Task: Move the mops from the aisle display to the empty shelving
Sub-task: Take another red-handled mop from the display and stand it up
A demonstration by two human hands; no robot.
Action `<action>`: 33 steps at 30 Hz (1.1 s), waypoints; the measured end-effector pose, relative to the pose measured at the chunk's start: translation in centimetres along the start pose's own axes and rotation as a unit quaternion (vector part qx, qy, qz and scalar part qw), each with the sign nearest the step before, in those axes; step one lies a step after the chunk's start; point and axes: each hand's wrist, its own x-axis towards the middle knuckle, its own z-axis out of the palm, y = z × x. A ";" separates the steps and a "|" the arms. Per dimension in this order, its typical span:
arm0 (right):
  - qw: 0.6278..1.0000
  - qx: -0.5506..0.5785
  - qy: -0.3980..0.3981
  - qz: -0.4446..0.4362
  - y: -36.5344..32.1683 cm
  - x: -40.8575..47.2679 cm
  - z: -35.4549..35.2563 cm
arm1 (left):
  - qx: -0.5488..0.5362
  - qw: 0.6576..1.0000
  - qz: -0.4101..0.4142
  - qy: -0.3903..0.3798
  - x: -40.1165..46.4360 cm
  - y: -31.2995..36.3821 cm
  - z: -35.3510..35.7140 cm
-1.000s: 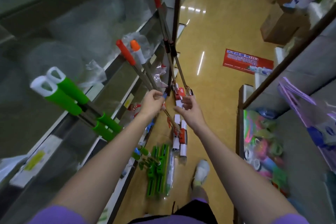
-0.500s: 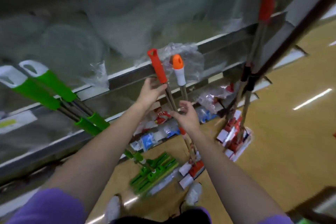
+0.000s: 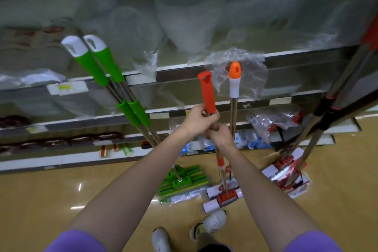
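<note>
Head view, left hand point(image 3: 197, 120) and right hand point(image 3: 222, 135) fingers gripping red-handled mop point(image 3: 208, 93)

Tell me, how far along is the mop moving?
Nothing looks moved yet. In hand: the left hand and right hand both grip the red-handled mop. Left: the two green mops, orange-tipped mop and the pair at right lean against the shelving.

No legible text anywhere.

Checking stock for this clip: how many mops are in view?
6: two green-handled mops at left, red-handled mop in both hands, orange-tipped mop beside it, two dark-gripped mops at right, tops cut off.
</note>
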 end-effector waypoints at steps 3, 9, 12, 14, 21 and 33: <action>0.998 -0.057 -0.023 -0.003 -0.3 -1.8 1.8 | -0.017 1.000 -0.019 0.004 -2.1 -1.0 -1.3; 0.998 -0.052 0.008 -0.041 -0.8 -7.6 3.4 | -0.064 0.998 0.001 -0.020 -6.8 -1.3 -1.1; 0.997 0.031 0.041 -0.055 -2.6 -11.6 3.7 | -0.127 0.991 0.033 -0.035 -10.3 -0.6 -1.2; 0.996 0.029 0.018 -0.082 -4.2 -13.8 4.3 | -0.163 0.985 0.060 0.006 -12.4 0.5 -2.1; 0.984 -0.052 -0.033 -0.167 -11.3 -21.7 9.4 | -0.262 0.952 0.136 0.084 -19.4 2.8 -10.5; 0.939 0.009 -0.214 -0.268 -18.0 -31.0 29.1 | -0.254 0.935 0.147 0.198 -32.9 -1.9 -28.8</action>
